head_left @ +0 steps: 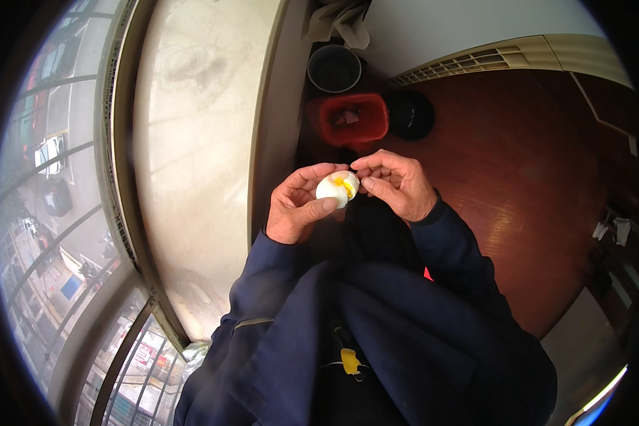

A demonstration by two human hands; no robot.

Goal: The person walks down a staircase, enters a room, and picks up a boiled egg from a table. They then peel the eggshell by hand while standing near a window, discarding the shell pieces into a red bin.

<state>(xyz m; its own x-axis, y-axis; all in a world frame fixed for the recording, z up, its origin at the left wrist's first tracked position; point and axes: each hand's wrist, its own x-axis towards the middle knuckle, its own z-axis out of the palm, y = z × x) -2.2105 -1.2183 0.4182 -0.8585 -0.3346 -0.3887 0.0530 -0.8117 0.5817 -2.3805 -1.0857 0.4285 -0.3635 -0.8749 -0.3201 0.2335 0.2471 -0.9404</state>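
A boiled egg (329,189) is held out in front of my body, its white split open and yellow yolk showing in the crack. My left hand (296,204) grips it from the left, thumb on the near side and fingers behind. At the egg's right edge is my right hand (397,183), its fingers curled and the thumb and index fingertip close together. Whether those fingertips pinch a bit of shell or the egg itself is too small to tell. A pinkish-brown patch, perhaps shell, shows on the egg's upper side.
Beyond my hands stands a red bin (324,128) with pale scraps inside. A grey bucket (312,71) is behind it, and a black round container (420,117) to its right. Along my left runs a pale ledge (199,142) beneath a barred window (57,192). The floor (497,163) is reddish-brown.
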